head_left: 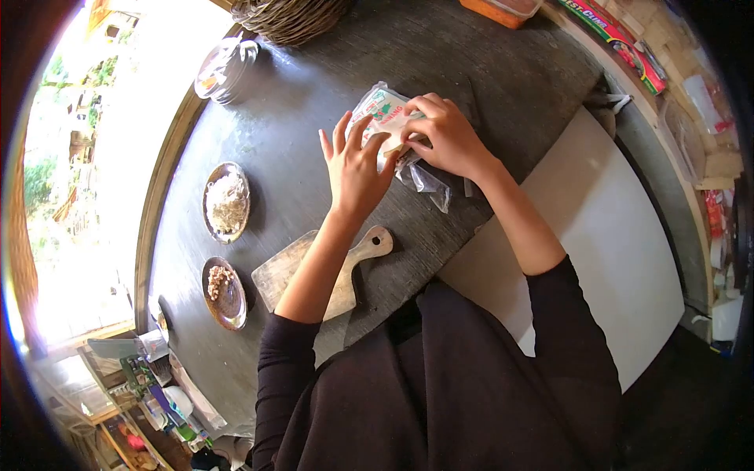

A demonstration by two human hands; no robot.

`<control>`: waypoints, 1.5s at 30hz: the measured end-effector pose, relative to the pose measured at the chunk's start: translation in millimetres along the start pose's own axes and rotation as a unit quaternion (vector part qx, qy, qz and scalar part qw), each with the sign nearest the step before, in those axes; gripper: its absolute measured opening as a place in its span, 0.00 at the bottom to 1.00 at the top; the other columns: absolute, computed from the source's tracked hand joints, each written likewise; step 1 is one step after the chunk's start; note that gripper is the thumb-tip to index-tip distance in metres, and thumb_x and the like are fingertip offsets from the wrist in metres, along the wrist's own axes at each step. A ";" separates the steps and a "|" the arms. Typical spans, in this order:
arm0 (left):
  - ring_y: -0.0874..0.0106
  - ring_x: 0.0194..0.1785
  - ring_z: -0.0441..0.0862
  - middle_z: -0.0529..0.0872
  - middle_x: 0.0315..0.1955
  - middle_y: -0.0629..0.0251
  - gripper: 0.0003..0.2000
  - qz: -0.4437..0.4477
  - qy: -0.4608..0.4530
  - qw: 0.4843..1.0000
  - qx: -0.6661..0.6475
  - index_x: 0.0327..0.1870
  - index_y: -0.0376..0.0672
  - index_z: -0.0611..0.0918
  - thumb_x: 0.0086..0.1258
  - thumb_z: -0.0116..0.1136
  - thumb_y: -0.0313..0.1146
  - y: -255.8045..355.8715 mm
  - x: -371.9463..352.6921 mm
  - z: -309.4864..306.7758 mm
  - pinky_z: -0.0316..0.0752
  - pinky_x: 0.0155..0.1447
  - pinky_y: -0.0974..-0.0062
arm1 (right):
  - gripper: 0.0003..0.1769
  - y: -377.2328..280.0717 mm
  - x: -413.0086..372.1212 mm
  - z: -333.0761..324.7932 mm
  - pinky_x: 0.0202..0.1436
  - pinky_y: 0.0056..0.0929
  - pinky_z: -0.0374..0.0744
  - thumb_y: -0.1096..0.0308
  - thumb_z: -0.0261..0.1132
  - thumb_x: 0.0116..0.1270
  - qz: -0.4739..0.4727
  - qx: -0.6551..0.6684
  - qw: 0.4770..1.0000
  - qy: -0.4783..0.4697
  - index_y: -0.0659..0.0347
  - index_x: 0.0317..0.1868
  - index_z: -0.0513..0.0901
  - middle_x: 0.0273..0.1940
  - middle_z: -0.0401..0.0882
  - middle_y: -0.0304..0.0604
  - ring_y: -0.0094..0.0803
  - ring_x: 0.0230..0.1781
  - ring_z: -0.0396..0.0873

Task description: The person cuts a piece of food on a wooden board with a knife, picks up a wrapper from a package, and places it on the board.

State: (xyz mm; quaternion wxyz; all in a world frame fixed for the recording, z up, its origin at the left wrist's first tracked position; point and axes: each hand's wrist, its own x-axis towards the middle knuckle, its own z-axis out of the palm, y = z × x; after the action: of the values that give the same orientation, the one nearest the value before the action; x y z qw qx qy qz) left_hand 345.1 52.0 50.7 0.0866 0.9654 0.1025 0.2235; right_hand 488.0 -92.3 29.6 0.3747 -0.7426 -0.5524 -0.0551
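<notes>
A white plastic packet [385,107] with red lettering and green print lies on the dark table under both hands. My left hand [353,169] rests at its near left edge, fingers spread apart and fingertips touching it. With curled fingers, my right hand [448,137] pinches the packet's right side; the exact spot gripped is partly hidden by the fingers. Crumpled clear plastic [426,183] sticks out below the packet, beneath the right wrist. Under my left forearm is a wooden cutting board [287,271] with a holed handle, partly covered by the arm.
To the left stand a bowl of pale shreds [228,202] and a dish with small brownish pieces [218,282]. A lidded jar [226,71] and a woven basket [290,17] are at the far side. An orange container [503,11] and a red box [616,43] sit far right.
</notes>
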 end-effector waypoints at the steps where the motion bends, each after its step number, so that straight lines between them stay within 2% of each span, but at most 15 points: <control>1: 0.52 0.76 0.68 0.83 0.64 0.61 0.09 -0.001 0.002 1.000 0.002 0.41 0.49 0.90 0.61 0.75 0.36 0.7 -1.3 -1.9 0.52 0.80 0.37 | 0.05 -4.2 -1.8 -2.8 0.62 0.43 0.75 0.69 0.77 0.57 -0.017 -0.003 1.000 0.018 0.53 0.34 0.89 0.50 0.82 0.39 0.39 0.59 0.78; 6: 0.56 0.78 0.67 0.88 0.57 0.65 0.08 0.027 -0.001 0.995 -0.095 0.42 0.49 0.91 0.63 0.73 0.33 10.1 -10.0 -17.5 0.38 0.80 0.26 | 0.07 -35.7 -11.8 -32.4 0.61 0.43 0.74 0.71 0.75 0.59 -0.019 0.053 0.998 0.040 0.55 0.37 0.86 0.48 0.83 0.39 0.40 0.56 0.80; 8: 0.56 0.73 0.75 0.90 0.52 0.62 0.07 0.008 -0.003 0.991 -0.134 0.43 0.46 0.91 0.65 0.72 0.30 24.6 -11.1 -39.5 0.44 0.83 0.35 | 0.08 -45.7 -13.7 -43.7 0.60 0.40 0.75 0.75 0.75 0.59 -0.013 0.161 0.985 0.062 0.57 0.38 0.86 0.45 0.85 0.40 0.42 0.53 0.82; 10: 0.61 0.61 0.85 0.91 0.48 0.59 0.06 -0.120 -0.025 0.910 -0.396 0.43 0.41 0.89 0.71 0.70 0.32 28.4 -19.5 -53.8 0.66 0.77 0.54 | 0.14 -50.7 -16.6 -52.5 0.56 0.34 0.77 0.76 0.75 0.58 -0.047 0.164 0.982 0.075 0.58 0.46 0.86 0.42 0.87 0.40 0.36 0.45 0.84; 11: 0.71 0.47 0.86 0.91 0.42 0.61 0.09 -0.176 -0.026 0.858 -0.483 0.46 0.35 0.85 0.78 0.65 0.33 29.3 -28.1 -60.5 0.79 0.59 0.73 | 0.20 -56.5 -19.7 -55.7 0.54 0.31 0.77 0.77 0.76 0.57 0.021 0.256 0.966 0.038 0.58 0.51 0.85 0.42 0.87 0.39 0.32 0.44 0.83; 13: 0.76 0.46 0.84 0.90 0.41 0.64 0.09 -0.233 -0.014 0.799 -0.554 0.49 0.35 0.84 0.79 0.63 0.32 26.1 -46.5 -72.7 0.78 0.54 0.76 | 0.34 -59.1 -26.0 -54.9 0.50 0.26 0.78 0.77 0.78 0.57 0.081 0.338 0.937 -0.036 0.59 0.65 0.80 0.43 0.86 0.36 0.20 0.42 0.81; 14: 0.81 0.44 0.82 0.89 0.40 0.66 0.09 -0.287 -0.007 0.730 -0.620 0.51 0.35 0.82 0.80 0.61 0.32 20.4 -57.2 -78.4 0.78 0.49 0.80 | 0.34 -64.1 -28.7 -48.5 0.50 0.26 0.78 0.77 0.78 0.57 0.075 0.339 0.937 -0.040 0.59 0.65 0.80 0.43 0.86 0.36 0.20 0.42 0.81; 18: 0.80 0.44 0.85 0.88 0.43 0.67 0.10 -0.385 0.052 0.636 -0.667 0.53 0.39 0.81 0.82 0.58 0.35 12.1 -101.4 -91.8 0.80 0.50 0.78 | 0.33 -114.1 -43.2 -7.5 0.46 0.23 0.80 0.72 0.77 0.64 0.144 0.491 0.852 -0.113 0.59 0.69 0.77 0.40 0.87 0.38 0.18 0.39 0.81; 20: 0.79 0.49 0.85 0.87 0.45 0.69 0.10 -0.396 0.062 0.599 -0.693 0.53 0.40 0.80 0.82 0.58 0.36 -0.5 -136.0 -90.9 0.80 0.55 0.75 | 0.25 -142.6 -48.6 5.9 0.47 0.22 0.80 0.72 0.76 0.66 0.299 0.586 0.739 -0.148 0.61 0.63 0.81 0.40 0.87 0.38 0.18 0.39 0.81; 24: 0.75 0.52 0.85 0.87 0.48 0.68 0.10 -0.443 0.134 0.490 -0.739 0.55 0.41 0.80 0.82 0.55 0.35 -9.1 -204.4 -97.7 0.80 0.58 0.73 | 0.14 -159.5 -68.9 44.1 0.45 0.22 0.79 0.72 0.73 0.69 0.247 0.558 0.762 -0.217 0.63 0.53 0.85 0.40 0.87 0.37 0.17 0.39 0.80; 26: 0.73 0.53 0.86 0.87 0.49 0.66 0.10 -0.491 0.166 0.435 -0.736 0.57 0.41 0.80 0.83 0.53 0.35 -4.8 -232.2 -104.7 0.81 0.57 0.72 | 0.06 -171.4 -74.0 51.8 0.44 0.23 0.79 0.71 0.70 0.72 0.196 0.465 0.837 -0.209 0.65 0.45 0.86 0.40 0.87 0.36 0.17 0.38 0.79; 28: 0.70 0.54 0.88 0.86 0.53 0.63 0.13 -0.431 0.133 0.401 -0.797 0.62 0.42 0.76 0.82 0.54 0.34 -10.6 -275.2 -99.3 0.85 0.54 0.69 | 0.06 -190.9 -78.6 55.7 0.43 0.24 0.78 0.72 0.68 0.74 0.186 0.467 0.840 -0.205 0.65 0.47 0.84 0.39 0.86 0.36 0.18 0.37 0.79; 34: 0.67 0.57 0.87 0.85 0.57 0.61 0.26 -0.489 0.109 0.409 -0.762 0.72 0.47 0.69 0.76 0.64 0.28 14.9 -331.6 -116.9 0.87 0.53 0.66 | 0.21 -245.6 -97.4 72.4 0.53 0.24 0.82 0.79 0.61 0.75 0.313 0.537 0.738 -0.261 0.65 0.66 0.73 0.48 0.89 0.48 0.24 0.48 0.85; 41: 0.70 0.55 0.87 0.85 0.59 0.57 0.34 -0.438 0.122 0.449 -0.769 0.80 0.50 0.61 0.76 0.63 0.27 -30.9 -345.3 -146.2 0.88 0.45 0.75 | 0.29 -287.2 -96.5 92.9 0.57 0.26 0.82 0.86 0.56 0.73 0.325 0.517 0.775 -0.164 0.66 0.74 0.70 0.54 0.88 0.54 0.28 0.52 0.86; 45: 0.69 0.56 0.86 0.83 0.62 0.54 0.35 -0.400 0.113 0.531 -0.739 0.82 0.52 0.60 0.78 0.62 0.31 -67.2 -322.1 -165.0 0.88 0.49 0.70 | 0.29 -282.0 -76.6 117.5 0.57 0.25 0.83 0.86 0.57 0.72 0.289 0.500 0.811 -0.095 0.64 0.73 0.71 0.57 0.86 0.52 0.28 0.52 0.86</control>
State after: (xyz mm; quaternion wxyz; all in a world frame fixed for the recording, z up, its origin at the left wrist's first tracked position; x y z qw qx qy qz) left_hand -22.9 60.6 49.1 0.8368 0.3820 0.2853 0.2692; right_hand 176.6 -48.8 47.6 0.6383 -0.5799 -0.2962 0.4106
